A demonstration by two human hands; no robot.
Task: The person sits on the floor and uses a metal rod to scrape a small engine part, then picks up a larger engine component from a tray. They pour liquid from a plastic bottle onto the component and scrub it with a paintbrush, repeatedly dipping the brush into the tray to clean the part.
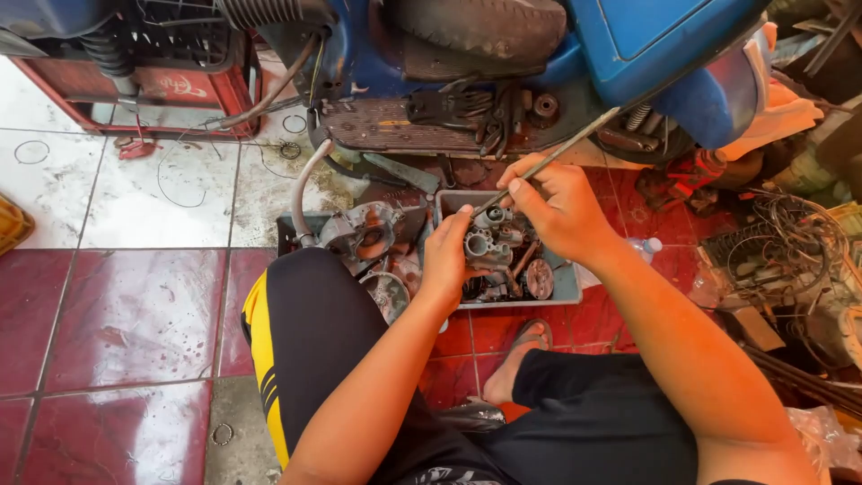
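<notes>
Blue scooter (628, 45) fills the top of view, its ribbed footboard (395, 126) just above the work spot. Floor is glossy red tiles (126, 314) w/ white tiles (162, 198) further out, stained and wet-looking. Red crate (180, 90) stands top left by the scooter. Person sits low, black shorts w/ yellow stripe (260, 359), one foot in a sandal (521, 346) on the red tile. Tangle of wires (781, 242) lies at right, well apart from the hands. Grey plastic tray (566, 283) sits on the floor between the knees and the footboard, holding small greasy metal parts. Round engine cover (364, 233) lies just beside the tray's left side, w/ a grey hose (305, 184) curving up from it. Left hand (444, 260) is clenched around a small metal carburettor (489, 242), held over the tray, bore facing up. Right hand (561, 211) pinches a thin metal rod (548, 162) btwn thumb and fingers; rod slants up-right toward the scooter, lower tip touching the carburettor top.
</notes>
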